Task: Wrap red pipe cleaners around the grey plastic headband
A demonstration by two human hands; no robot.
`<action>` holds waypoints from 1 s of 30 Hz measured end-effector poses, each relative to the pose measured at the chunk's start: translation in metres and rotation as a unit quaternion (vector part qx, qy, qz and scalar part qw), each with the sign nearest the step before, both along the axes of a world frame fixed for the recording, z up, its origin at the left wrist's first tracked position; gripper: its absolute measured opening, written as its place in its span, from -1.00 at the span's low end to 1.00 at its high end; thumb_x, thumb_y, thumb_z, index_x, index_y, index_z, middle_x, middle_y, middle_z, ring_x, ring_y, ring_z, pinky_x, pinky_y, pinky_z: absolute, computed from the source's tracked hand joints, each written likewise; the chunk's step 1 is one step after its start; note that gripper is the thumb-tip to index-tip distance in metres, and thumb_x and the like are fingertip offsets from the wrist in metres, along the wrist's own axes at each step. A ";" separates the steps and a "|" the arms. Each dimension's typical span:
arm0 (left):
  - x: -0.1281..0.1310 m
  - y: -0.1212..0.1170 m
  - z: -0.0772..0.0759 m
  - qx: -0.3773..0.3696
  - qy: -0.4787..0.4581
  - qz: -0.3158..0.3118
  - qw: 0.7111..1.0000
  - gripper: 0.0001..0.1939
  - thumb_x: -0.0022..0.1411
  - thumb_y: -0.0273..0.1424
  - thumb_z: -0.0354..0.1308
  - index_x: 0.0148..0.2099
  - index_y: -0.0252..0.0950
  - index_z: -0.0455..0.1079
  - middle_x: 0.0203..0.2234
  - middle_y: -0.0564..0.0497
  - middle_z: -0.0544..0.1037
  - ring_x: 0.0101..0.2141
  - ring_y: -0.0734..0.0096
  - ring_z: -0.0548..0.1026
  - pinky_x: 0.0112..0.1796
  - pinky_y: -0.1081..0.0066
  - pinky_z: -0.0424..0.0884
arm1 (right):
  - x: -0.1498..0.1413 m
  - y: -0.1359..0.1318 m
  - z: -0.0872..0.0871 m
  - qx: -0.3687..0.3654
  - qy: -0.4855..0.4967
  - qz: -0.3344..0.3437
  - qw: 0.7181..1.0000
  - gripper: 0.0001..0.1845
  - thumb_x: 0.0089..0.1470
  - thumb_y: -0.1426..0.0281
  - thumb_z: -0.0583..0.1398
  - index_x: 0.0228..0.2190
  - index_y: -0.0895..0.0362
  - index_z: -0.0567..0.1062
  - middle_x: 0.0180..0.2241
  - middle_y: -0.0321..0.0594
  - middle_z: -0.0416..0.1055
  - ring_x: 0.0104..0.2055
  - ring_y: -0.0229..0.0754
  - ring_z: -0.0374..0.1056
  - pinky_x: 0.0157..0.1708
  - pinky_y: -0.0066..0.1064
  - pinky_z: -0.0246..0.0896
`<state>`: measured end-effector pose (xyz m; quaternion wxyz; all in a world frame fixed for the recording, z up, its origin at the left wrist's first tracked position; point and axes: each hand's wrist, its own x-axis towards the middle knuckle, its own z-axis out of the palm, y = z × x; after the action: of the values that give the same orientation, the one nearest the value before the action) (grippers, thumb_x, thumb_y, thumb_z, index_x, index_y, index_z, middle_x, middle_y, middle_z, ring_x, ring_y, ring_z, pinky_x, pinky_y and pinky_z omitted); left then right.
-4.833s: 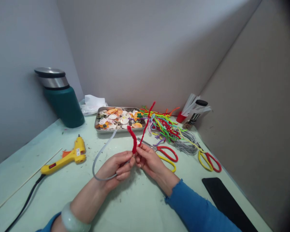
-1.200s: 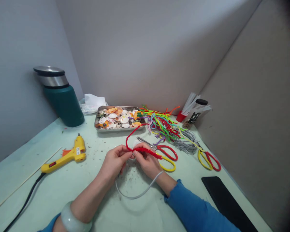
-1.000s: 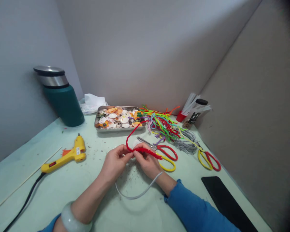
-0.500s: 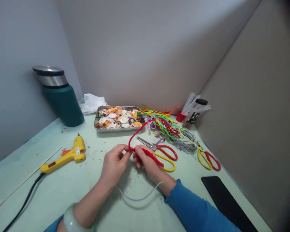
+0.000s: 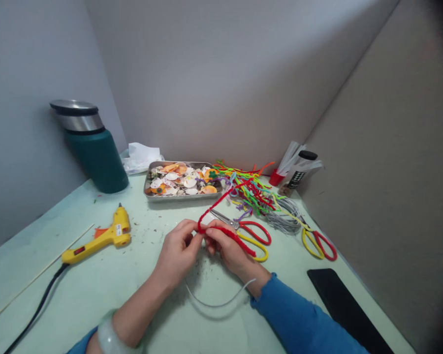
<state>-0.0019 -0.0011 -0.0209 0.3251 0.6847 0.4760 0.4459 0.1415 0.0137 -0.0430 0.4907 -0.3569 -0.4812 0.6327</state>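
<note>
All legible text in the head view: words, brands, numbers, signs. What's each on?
None can be read.
Label on the black-lidded jar: pale marks on black, too small and blurred to read.
White sticker on the yellow glue gun: dark marks, too small to read.
Red switch on its handle: any marking too small to tell.

Both sleeves [image 5: 306, 314] are blue (the right cuff [image 5: 266, 293] frilled), the chunky bangle [image 5: 111, 337] pale green.
</note>
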 end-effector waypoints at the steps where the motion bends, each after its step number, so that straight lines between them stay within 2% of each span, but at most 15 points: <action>1: 0.000 0.000 0.001 -0.003 -0.008 -0.003 1.000 -0.82 0.22 -0.40 0.00 -0.32 -0.28 0.42 -0.34 0.00 0.46 -0.37 0.43 0.42 -0.37 0.47 0.28 | 0.000 0.000 0.000 0.002 -0.003 0.000 1.000 -0.85 0.00 0.33 0.17 -0.52 0.14 0.37 -0.65 -0.40 0.24 -0.65 -0.37 0.13 -0.64 -0.53 0.00; 3: 0.001 0.000 0.004 -0.030 -0.034 -0.006 0.999 -0.78 0.24 -0.33 -0.01 -0.32 -0.29 0.43 -0.41 0.02 0.46 -0.45 0.46 0.40 -0.44 0.49 0.27 | 0.000 0.000 0.000 0.006 -0.009 0.003 1.000 -0.83 0.00 0.32 0.17 -0.52 0.15 0.37 -0.64 -0.39 0.24 -0.65 -0.37 0.13 -0.64 -0.52 0.00; 6: 0.003 0.000 0.009 -0.129 -0.086 0.002 0.988 -0.70 0.22 -0.21 0.01 -0.30 -0.31 0.43 -0.65 0.11 0.36 -0.68 0.55 0.24 -0.64 0.52 0.14 | 0.001 0.000 0.001 0.008 -0.012 0.008 1.000 -0.84 0.02 0.32 0.17 -0.51 0.15 0.39 -0.63 -0.38 0.26 -0.64 -0.37 0.14 -0.63 -0.52 0.01; 8: 0.004 0.000 0.011 -0.187 -0.113 0.010 0.976 -0.69 0.16 -0.17 0.07 -0.27 -0.33 0.43 -0.78 0.19 0.25 -0.75 0.57 0.14 -0.70 0.53 0.05 | 0.002 0.000 0.001 0.010 -0.010 0.013 1.000 -0.84 0.02 0.33 0.17 -0.50 0.16 0.40 -0.62 -0.37 0.26 -0.63 -0.36 0.15 -0.62 -0.52 0.02; 10: 0.004 0.000 0.011 -0.215 -0.134 0.017 0.967 -0.69 0.10 -0.19 0.15 -0.25 -0.35 0.44 -0.82 0.22 0.23 -0.77 0.58 0.11 -0.71 0.55 0.02 | 0.003 0.001 -0.001 0.009 -0.008 0.022 1.000 -0.84 0.02 0.33 0.17 -0.50 0.16 0.41 -0.62 -0.37 0.27 -0.62 -0.36 0.15 -0.61 -0.51 0.03; 12: 0.005 0.001 0.010 -0.215 -0.154 0.014 0.964 -0.71 0.06 -0.23 0.19 -0.26 -0.35 0.45 -0.78 0.17 0.33 -0.74 0.56 0.22 -0.68 0.55 0.11 | 0.005 0.002 -0.002 0.006 -0.009 0.038 0.999 -0.85 0.02 0.34 0.17 -0.49 0.17 0.41 -0.62 -0.36 0.28 -0.61 -0.35 0.16 -0.61 -0.51 0.03; 16: 0.004 0.002 0.007 -0.181 -0.164 0.019 0.970 -0.77 0.02 -0.28 0.23 -0.31 -0.34 0.46 -0.55 0.02 0.56 -0.53 0.41 0.48 -0.47 0.49 0.36 | 0.008 0.001 -0.002 0.010 -0.026 0.071 0.997 -0.91 0.02 0.39 0.15 -0.47 0.16 0.40 -0.65 -0.37 0.26 -0.59 -0.33 0.17 -0.57 -0.49 0.02; 22: 0.004 0.003 0.005 -0.137 -0.128 0.057 0.981 -0.81 0.01 -0.28 0.24 -0.36 -0.31 0.47 -0.44 0.01 0.58 -0.48 0.39 0.50 -0.41 0.46 0.40 | 0.011 -0.004 0.010 0.042 -0.085 0.078 0.992 -0.91 0.02 0.40 0.14 -0.50 0.13 0.37 -0.61 -0.36 0.27 -0.54 -0.30 0.19 -0.51 -0.47 0.08; 30: 0.004 0.001 0.006 -0.163 -0.140 0.052 0.975 -0.81 0.03 -0.28 0.23 -0.36 -0.31 0.46 -0.45 0.00 0.58 -0.48 0.37 0.52 -0.44 0.47 0.39 | 0.009 -0.004 0.016 0.022 -0.093 0.085 0.992 -0.88 0.01 0.36 0.20 -0.43 0.13 0.36 -0.61 -0.40 0.30 -0.57 -0.34 0.22 -0.54 -0.50 0.10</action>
<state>0.0026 0.0001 -0.0149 0.4721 0.5282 0.5269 0.4696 0.1503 0.0094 -0.0273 0.3961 -0.3607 -0.5672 0.6255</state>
